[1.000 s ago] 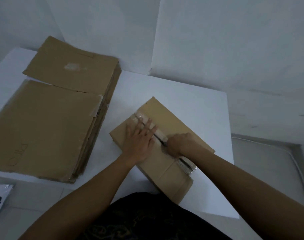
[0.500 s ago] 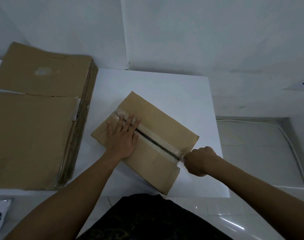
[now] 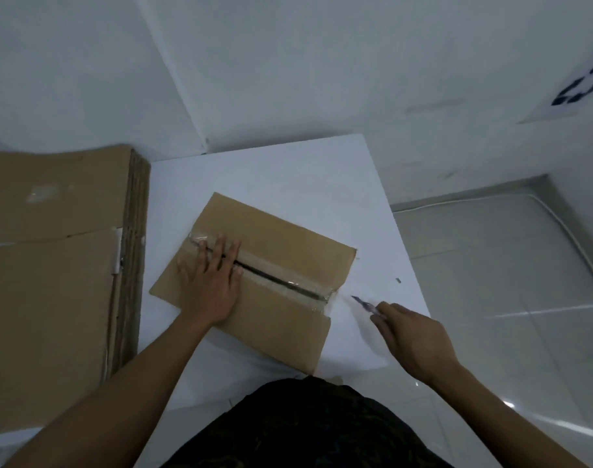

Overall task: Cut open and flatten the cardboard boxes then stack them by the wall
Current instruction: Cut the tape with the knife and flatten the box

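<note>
White walls [image 3: 322,62] meet in a corner at the top of the frame, with pale floor tiles at the right. A white table [image 3: 288,170] fills the middle. On its left side, against the wall, lies a stack of flattened cardboard [image 3: 52,298], so part of the job already looks done.

The box [image 3: 288,241] being worked on sits in the centre of the table, turned at an angle, just right of the stack and not touching it. The left hand [image 3: 209,285] stays where it was, pressed flat on the box's left half with its fingers straight and spread across the taped seam.

The right hand [image 3: 413,336] is what has moved. A second ago it was over the middle of the seam, half a second ago at the seam's right end. Now it is off the box at the lower right of centre, fingers curled round a small knife [image 3: 362,303] whose blade points back toward the box over bare table.

A dark slit [image 3: 281,281] now runs along the tape from the left fingertips to the box's right edge. Whether the tape under the left hand is cut too cannot be told.

This seam appears to be cut open. The box still stands closed, so spreading the flaps, flattening it and adding it to the stack by the wall likely remain.
</note>
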{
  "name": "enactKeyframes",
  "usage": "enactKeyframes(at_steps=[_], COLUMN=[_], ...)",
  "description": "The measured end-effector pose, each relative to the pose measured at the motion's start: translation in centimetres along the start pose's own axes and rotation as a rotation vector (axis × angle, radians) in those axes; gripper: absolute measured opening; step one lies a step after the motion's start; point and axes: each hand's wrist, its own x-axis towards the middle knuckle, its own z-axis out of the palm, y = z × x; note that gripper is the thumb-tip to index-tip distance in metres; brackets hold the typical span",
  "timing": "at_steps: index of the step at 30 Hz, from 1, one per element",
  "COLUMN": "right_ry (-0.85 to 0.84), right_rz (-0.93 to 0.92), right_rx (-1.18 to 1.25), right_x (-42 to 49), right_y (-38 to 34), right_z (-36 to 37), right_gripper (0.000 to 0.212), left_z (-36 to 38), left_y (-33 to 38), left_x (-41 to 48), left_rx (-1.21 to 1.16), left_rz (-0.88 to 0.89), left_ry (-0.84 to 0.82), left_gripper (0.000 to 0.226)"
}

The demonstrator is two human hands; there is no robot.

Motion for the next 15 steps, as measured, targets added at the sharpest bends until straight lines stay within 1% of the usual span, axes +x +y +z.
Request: enactKeyframes(at_steps=[1, 2, 4, 5, 7, 9, 10, 13, 15], right_ry=[-0.027, -0.097, -0.213, -0.222, -0.200, -0.199, -0.211, -0.268, -0.304], right_rz=[0.089, 0.174, 0.340, 0.417, 0.523, 0.570, 0.576, 0.551, 0.537], right_rx=[0.069, 0.176, 0.526, 0.687, 0.888, 1.020, 1.061, 1.091, 1.098], right_x=[-0.5, -0.8, -0.9, -0.7, -0.2, 0.4, 0.6, 1.0, 1.3], right_y=[0.8, 1.2, 1.5, 1.2, 0.2, -1.1, -1.7, -3.0, -3.4], right_z=[0.2, 0.5, 1.2, 1.5, 2.0, 2.2, 2.2, 2.6, 3.1], right_gripper=[0.028, 0.026, 0.018, 0.016, 0.020, 0.028, 0.031, 0.037, 0.040], left_z=[-0.1, -0.3, -1.0, -1.4, -2.2, -2.9, -3.2, -2.4, -2.0], left_y=[0.5, 1.3, 3.9, 5.7, 9.5, 13.4, 15.2, 18.9, 19.8], left_x=[0.0, 0.0, 0.7, 1.2, 2.4, 3.8, 4.3, 5.6, 5.6], left_rx=[-0.024, -0.059, -0.127, -0.135, -0.118, -0.104, -0.066, 0.161, 0.252], left_rz=[-0.018, -0.043, -0.060, -0.022, 0.120, 0.218, 0.231, 0.206, 0.189], left_ry=[0.002, 0.013, 0.043, 0.049, 0.022, -0.065, -0.132, -0.364, -0.439], left_gripper=[0.056, 0.057, 0.060, 0.060, 0.064, 0.070, 0.075, 0.102, 0.117])
